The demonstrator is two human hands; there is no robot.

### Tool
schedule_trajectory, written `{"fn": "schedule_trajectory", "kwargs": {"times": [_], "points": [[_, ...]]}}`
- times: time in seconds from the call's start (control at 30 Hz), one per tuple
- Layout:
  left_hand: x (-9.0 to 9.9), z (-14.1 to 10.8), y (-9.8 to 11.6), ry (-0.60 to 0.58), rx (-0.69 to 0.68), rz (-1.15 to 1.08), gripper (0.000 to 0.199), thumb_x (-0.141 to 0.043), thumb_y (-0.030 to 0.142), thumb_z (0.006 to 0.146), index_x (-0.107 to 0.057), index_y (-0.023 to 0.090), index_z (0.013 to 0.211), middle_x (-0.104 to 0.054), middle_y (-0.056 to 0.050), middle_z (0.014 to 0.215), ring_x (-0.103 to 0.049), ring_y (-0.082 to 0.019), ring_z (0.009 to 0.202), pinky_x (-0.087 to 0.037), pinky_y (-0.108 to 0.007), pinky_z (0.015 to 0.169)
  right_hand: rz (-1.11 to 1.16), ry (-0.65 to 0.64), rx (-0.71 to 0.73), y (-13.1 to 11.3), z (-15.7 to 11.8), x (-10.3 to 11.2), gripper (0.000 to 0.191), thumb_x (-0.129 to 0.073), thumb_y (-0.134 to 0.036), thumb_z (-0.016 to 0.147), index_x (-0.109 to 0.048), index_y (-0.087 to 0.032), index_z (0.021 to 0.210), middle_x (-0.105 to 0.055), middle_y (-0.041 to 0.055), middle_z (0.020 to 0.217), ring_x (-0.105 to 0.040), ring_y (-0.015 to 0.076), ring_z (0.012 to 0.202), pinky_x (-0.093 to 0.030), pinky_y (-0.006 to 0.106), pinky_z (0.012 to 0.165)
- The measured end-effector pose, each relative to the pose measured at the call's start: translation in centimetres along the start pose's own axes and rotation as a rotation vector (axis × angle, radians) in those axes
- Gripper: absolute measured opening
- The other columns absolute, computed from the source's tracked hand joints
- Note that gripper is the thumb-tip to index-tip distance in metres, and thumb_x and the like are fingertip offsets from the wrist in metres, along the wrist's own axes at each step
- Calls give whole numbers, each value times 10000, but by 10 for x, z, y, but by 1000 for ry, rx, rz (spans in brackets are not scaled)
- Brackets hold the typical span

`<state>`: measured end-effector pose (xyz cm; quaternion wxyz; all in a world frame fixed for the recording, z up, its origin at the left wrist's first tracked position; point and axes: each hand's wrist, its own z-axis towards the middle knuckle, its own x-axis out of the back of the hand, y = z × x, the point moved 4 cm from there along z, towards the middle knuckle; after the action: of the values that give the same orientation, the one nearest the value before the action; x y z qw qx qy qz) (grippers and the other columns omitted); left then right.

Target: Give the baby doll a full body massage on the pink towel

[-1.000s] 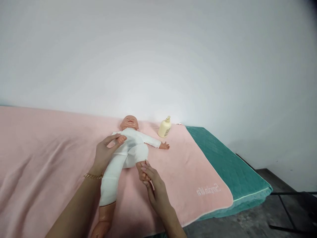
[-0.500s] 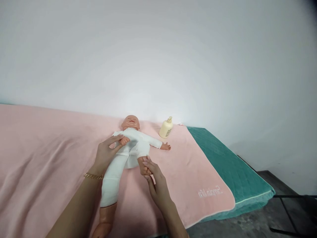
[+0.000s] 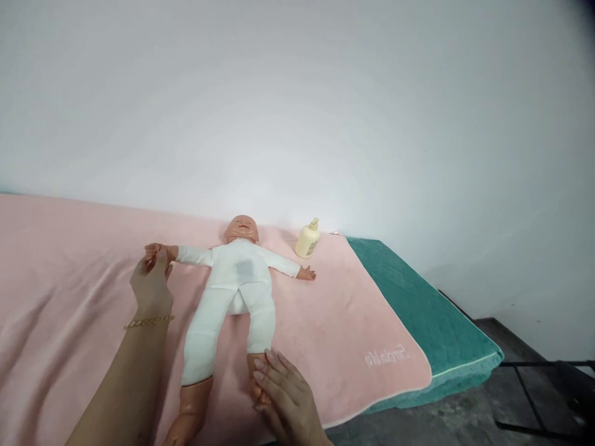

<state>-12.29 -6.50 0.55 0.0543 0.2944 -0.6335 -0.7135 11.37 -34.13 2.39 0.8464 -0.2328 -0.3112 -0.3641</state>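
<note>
A baby doll (image 3: 237,266) with a white cloth body lies on its back on a pink blanket (image 3: 344,322), head toward the wall. My left hand (image 3: 152,282), with a gold bracelet at the wrist, is closed on the doll's hand at the left; that arm is stretched out sideways. Around the foot of the doll's leg on the right, my right hand (image 3: 287,393) is wrapped, fingers over the ankle. This leg lies straight down toward me. The doll's other arm and other leg rest untouched on the blanket.
A pale yellow pump bottle (image 3: 307,240) stands on the blanket near the wall, right of the doll's head. The blanket covers a green mattress (image 3: 418,303), whose corner shows at the right. Beyond it are grey floor and a black metal frame (image 3: 525,390).
My left hand has drawn the doll's arm from across its chest out to the left. My right hand has brought the bent leg down straight toward me.
</note>
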Motion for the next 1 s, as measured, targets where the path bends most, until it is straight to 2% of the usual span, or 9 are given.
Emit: {"fn": "schedule_trajectory", "kwargs": {"times": [0.07,0.17,0.43,0.53,0.63,0.77,0.9,1.0], "points": [[6,7,-12,-15,104,-108,227,-604,361,816,-503,199,938,-623,-78,1095,-561,-277,1162,-488,-462,970,-31,48,15,-1,-7,-7,472,-504,-227,947,-423,-201,1411,-672,77,1203,-580,208,1200,-534,376,981],[12,13,-22,-7,154,-164,182,-600,310,813,-449,226,869,-629,-51,1005,-564,-251,1157,-519,-424,920,-48,108,11,-2,-15,-16,461,-498,-195,944,-433,-190,1400,-697,80,1151,-616,205,1152,-562,360,942],[8,7,-15,32,114,-151,252,-636,385,800,-490,211,907,-626,-39,1067,-578,-257,1138,-504,-433,937,-58,138,-2,-2,-18,-21,402,-459,-192,956,-473,-166,1357,-704,102,1138,-597,206,1183,-567,355,936],[4,4,-4,50,4,-51,330,-669,439,776,-546,172,926,-631,-57,1072,-564,-282,1148,-474,-439,980,-46,161,-19,-2,-15,-18,374,-416,-219,975,-497,-151,1334,-705,112,1136,-576,198,1211,-554,338,946],[-5,-4,11,22,-159,101,410,-699,447,744,-617,138,1001,-655,-70,1043,-608,-276,1056,-488,-447,956,-26,146,-28,1,-7,-13,374,-388,-219,986,-491,-153,1340,-690,116,1169,-541,192,1251,-531,345,977],[-17,-20,27,-66,-318,225,393,-771,406,671,-687,197,993,-671,-53,1055,-620,-229,1004,-512,-418,910,-6,81,-29,10,13,-7,425,-371,-154,975,-432,-175,1396,-639,112,1263,-484,198,1307,-503,386,1014],[-24,-34,36,-144,-479,358,324,-799,386,618,-729,231,894,-616,-39,1051,-577,-232,1008,-493,-396,881,18,103,-67,26,40,-4,504,-396,-92,941,-383,-206,1432,-594,107,1323,-461,198,1327,-468,422,1051],[-30,-41,37,-253,-557,435,306,-781,391,639,-748,245,905,-565,-28,968,-566,-202,885,-492,-359,803,73,126,-99,40,59,-8,518,-413,-78,926,-393,-231,1421,-573,96,1347,-455,194,1331,-451,427,1068]]}}
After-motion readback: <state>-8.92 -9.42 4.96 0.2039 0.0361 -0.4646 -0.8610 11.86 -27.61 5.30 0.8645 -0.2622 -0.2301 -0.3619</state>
